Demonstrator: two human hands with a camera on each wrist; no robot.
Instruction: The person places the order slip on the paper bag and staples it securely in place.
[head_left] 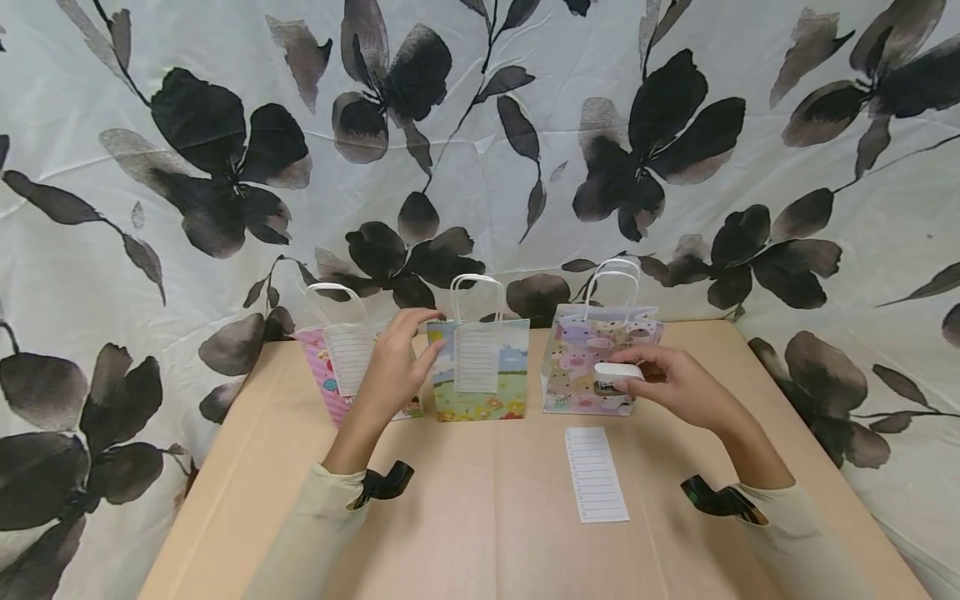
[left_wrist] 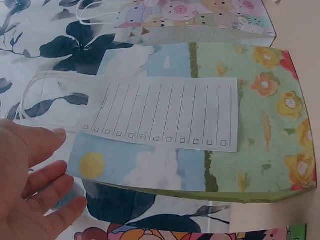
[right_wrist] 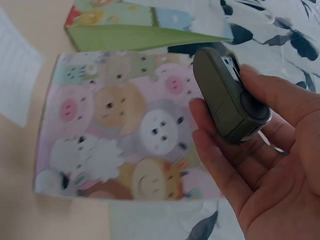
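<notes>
My right hand [head_left: 678,385] holds a mini stapler [right_wrist: 220,95] between thumb and fingers, in front of a lilac paper bag [right_wrist: 115,125] printed with cartoon animals. My left hand [head_left: 397,358] is at the upper left side of the middle bag [head_left: 450,406], fingers loosely spread and holding nothing. This bag shows sky, grass and flowers, and a lined checklist slip [left_wrist: 165,115] lies over its front from the top edge. Behind my left hand stands a pink bag [head_left: 318,375] with another lined slip [head_left: 352,358] on its front, partly hidden by the hand.
A loose lined slip [head_left: 596,475] lies on the wooden table [head_left: 487,517] in front of the lilac bag. All three bags have white handles and stand in a row near the back edge. A floral cloth [head_left: 525,192] hangs behind.
</notes>
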